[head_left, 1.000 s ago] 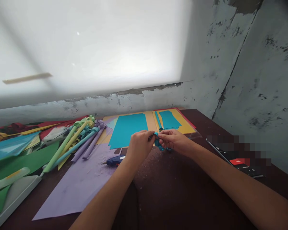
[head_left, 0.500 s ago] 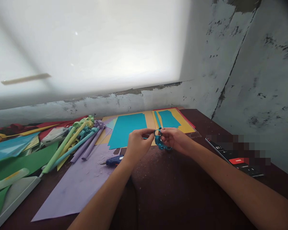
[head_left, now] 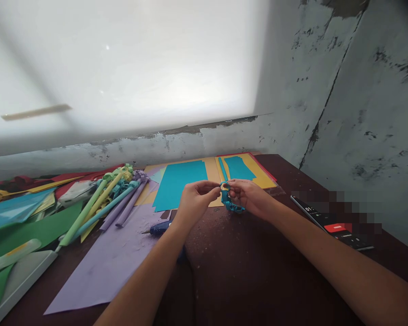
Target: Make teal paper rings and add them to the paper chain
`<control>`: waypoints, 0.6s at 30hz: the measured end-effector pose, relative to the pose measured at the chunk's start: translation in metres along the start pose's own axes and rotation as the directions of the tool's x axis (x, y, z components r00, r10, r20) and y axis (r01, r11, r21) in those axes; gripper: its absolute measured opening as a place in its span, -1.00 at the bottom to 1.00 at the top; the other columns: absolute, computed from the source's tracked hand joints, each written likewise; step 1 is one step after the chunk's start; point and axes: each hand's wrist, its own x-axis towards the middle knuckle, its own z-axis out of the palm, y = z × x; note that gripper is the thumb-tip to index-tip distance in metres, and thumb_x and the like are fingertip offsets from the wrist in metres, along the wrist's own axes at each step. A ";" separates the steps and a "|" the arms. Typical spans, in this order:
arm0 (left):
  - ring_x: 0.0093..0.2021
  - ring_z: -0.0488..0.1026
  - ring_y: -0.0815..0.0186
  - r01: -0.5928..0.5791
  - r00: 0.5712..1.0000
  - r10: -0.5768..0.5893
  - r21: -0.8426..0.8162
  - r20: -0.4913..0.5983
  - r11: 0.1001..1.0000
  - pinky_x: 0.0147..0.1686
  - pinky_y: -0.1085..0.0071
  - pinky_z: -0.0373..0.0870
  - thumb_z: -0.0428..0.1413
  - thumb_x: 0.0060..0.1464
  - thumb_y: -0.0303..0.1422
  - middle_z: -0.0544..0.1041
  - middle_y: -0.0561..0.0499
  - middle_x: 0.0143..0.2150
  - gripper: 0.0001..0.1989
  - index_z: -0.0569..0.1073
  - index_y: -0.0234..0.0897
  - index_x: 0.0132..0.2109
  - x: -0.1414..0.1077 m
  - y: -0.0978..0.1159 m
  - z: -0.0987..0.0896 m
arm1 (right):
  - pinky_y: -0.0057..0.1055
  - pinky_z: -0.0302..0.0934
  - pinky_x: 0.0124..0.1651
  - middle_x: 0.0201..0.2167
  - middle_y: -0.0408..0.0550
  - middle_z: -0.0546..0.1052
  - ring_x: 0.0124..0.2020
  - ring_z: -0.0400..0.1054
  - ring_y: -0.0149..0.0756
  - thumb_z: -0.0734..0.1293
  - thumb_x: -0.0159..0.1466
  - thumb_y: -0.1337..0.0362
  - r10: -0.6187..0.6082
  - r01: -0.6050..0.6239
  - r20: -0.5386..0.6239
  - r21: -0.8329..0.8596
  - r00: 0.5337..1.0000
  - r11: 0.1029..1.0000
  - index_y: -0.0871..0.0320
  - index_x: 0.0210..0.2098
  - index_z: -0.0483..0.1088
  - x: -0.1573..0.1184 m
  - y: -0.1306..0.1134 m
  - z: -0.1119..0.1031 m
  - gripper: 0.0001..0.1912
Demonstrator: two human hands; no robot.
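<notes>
A curled blue paper strip [head_left: 226, 198], looped into rings, hangs between my two hands above the dark table. My left hand [head_left: 197, 198] pinches the edge of its top loop from the left. My right hand [head_left: 247, 195] grips the same strip from the right, its fingers curled around the loops and partly hiding them. Beyond the hands lie a large blue paper sheet [head_left: 182, 185] and a smaller blue piece [head_left: 240, 168]. Close to my left wrist, a dark blue glue gun [head_left: 159, 228] rests on a purple paper sheet [head_left: 105, 267].
Rolled paper stems with curled tops [head_left: 91, 208] lie at the left beside green paper [head_left: 57, 226] and a white glue stick or tube [head_left: 15, 256]. A phone [head_left: 329, 222] lies on the right of the table [head_left: 245, 271]. A peeling wall [head_left: 367, 127] borders the right side.
The top loop of the blue strip has turned slightly and its tail has shifted a little. My left fingers have moved a touch; both hands stay in nearly the same place.
</notes>
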 end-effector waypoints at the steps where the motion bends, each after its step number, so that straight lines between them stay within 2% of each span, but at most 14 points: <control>1: -0.19 0.65 0.12 0.003 1.000 -0.003 -0.003 -0.002 1.000 -0.14 0.26 0.59 0.33 -0.01 -0.22 0.70 -0.13 -0.28 -0.73 0.66 -0.32 -0.21 0.000 0.000 0.000 | -0.51 0.23 -0.47 -0.55 -0.10 0.41 -0.52 0.26 -0.41 0.41 0.25 0.30 -0.001 0.001 0.001 -0.004 1.000 1.000 0.22 -0.32 0.57 0.000 0.000 0.000 -0.88; 6: -0.22 0.65 0.16 0.052 0.999 -0.052 -0.022 0.010 0.998 -0.17 0.28 0.61 0.34 0.01 -0.21 0.70 -0.14 -0.28 -0.64 0.65 -0.34 -0.09 0.001 0.000 -0.001 | -0.48 0.19 -0.48 -0.55 -0.11 0.41 -0.53 0.25 -0.39 0.43 0.23 0.26 -0.002 0.002 0.024 -0.009 1.000 1.000 0.20 -0.32 0.56 0.002 0.003 -0.002 -0.88; 10: -0.23 0.65 0.17 0.046 0.999 -0.046 0.012 0.024 0.999 -0.18 0.29 0.62 0.31 0.04 -0.20 0.69 -0.12 -0.25 -0.70 0.68 -0.31 -0.15 0.000 0.001 0.000 | -0.47 0.22 -0.44 -0.53 -0.10 0.41 -0.50 0.26 -0.39 0.43 0.23 0.23 -0.004 0.005 0.029 -0.012 1.000 1.000 0.21 -0.32 0.56 0.002 0.003 -0.003 -0.85; 13: -0.25 0.64 0.19 0.066 0.998 -0.067 0.035 0.018 0.997 -0.20 0.30 0.62 0.28 0.06 -0.22 0.69 -0.12 -0.27 -0.73 0.67 -0.32 -0.17 0.001 0.000 0.000 | -0.46 0.23 -0.40 -0.52 -0.11 0.42 -0.47 0.28 -0.38 0.47 0.16 0.28 -0.019 0.019 0.028 -0.006 0.999 1.000 0.19 -0.35 0.54 0.001 0.001 -0.002 -0.89; 18: -0.26 0.63 0.17 0.044 0.999 -0.045 0.103 0.011 0.994 -0.22 0.29 0.61 0.25 0.06 -0.26 0.67 -0.12 -0.31 -0.76 0.66 -0.33 -0.18 0.002 -0.002 0.001 | -0.45 0.19 -0.39 -0.53 -0.15 0.39 -0.47 0.24 -0.41 0.53 0.07 0.30 -0.042 0.045 0.039 -0.070 0.998 0.997 0.20 -0.40 0.50 -0.003 -0.002 0.001 -0.84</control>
